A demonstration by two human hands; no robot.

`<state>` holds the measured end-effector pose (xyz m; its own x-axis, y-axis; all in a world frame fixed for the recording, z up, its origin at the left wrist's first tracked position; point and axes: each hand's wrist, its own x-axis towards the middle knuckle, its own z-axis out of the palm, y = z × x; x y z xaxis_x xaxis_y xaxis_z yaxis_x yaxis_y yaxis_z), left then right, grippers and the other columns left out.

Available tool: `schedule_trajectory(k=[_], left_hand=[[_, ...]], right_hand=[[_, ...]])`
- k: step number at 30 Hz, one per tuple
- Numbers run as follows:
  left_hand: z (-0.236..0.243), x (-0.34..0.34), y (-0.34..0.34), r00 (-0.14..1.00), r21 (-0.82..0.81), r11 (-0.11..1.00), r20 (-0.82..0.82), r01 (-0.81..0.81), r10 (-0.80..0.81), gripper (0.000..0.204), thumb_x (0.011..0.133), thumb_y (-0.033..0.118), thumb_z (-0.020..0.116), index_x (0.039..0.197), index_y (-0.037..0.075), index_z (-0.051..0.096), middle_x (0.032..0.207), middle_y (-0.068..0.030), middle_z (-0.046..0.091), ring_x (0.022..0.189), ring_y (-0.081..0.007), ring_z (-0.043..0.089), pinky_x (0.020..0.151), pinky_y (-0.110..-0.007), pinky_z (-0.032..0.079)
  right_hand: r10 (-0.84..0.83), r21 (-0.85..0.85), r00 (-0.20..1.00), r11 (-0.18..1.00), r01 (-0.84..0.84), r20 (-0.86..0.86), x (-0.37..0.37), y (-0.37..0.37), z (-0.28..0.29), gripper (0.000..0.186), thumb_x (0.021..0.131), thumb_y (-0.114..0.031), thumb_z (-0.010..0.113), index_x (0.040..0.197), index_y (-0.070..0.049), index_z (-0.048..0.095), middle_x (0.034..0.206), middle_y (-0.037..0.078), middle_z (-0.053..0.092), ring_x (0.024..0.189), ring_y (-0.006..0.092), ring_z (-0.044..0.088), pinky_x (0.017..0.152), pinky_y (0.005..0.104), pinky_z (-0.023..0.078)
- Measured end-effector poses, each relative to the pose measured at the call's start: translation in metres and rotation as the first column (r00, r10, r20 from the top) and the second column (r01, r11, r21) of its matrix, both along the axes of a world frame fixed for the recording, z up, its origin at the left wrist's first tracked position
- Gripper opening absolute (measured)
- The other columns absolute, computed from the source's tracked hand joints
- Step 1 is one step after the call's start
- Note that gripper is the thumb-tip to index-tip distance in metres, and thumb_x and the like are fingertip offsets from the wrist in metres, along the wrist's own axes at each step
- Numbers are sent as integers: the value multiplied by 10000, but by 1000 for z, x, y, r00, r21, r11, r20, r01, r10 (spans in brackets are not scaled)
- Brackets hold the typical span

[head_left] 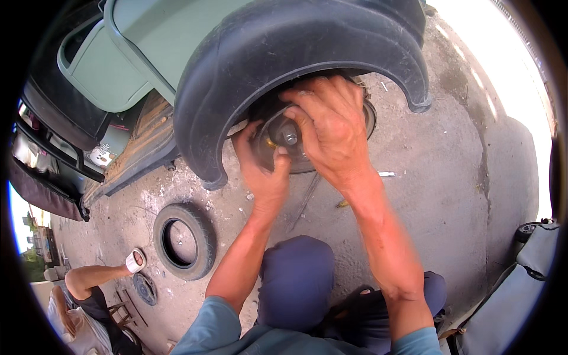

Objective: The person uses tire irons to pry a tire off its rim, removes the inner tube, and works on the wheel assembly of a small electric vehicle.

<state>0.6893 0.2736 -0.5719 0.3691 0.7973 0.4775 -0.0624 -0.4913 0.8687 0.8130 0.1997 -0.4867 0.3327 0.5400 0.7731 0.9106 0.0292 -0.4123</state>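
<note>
Beneath a black plastic fender is a round grey metal wheel hub with a shiny axle nut at its middle. My left hand grips the hub's left side, thumb on the near face and fingers partly in the fender's shadow; it is slightly blurred. Over the hub's upper right, my right hand is closed, its fingers curled and its thumb pointing toward the centre. The fingertips of my right hand and the hub's upper part are hidden under the fender and behind the hand.
A loose black tyre lies on the concrete floor at lower left. Beyond it are a dark disc and a seated person's leg. A thin metal tool lies right of the hub. The vehicle's green body stands above.
</note>
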Motion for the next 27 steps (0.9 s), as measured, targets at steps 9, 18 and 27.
schedule_trajectory(k=[9,18,27], left_hand=[[-2,0,-5,999,-94,995,47,29,-25,684,920,437,644,1367,-47,461,1288,-147,547,1193,-228,502,1063,-365,381],[1,-5,-3,992,-227,967,68,120,-107,596,1001,384,602,1398,-30,443,1351,-159,497,1261,-250,479,1102,-383,362],[2,-24,15,979,-238,951,9,198,-202,495,1021,323,545,1371,-26,535,1345,-150,550,1265,-258,516,1109,-381,373]], right_hand=[[62,5,996,998,-62,69,5,2,-5,199,833,-91,728,1030,-75,735,981,49,684,979,269,609,915,413,436],[21,295,997,955,3,-78,-29,-20,-57,287,804,-32,734,1089,-41,700,1027,102,653,921,287,650,785,411,530],[-88,75,994,993,94,-70,-61,-5,-63,371,805,-93,725,1173,-75,681,983,58,611,768,204,672,591,341,542]])
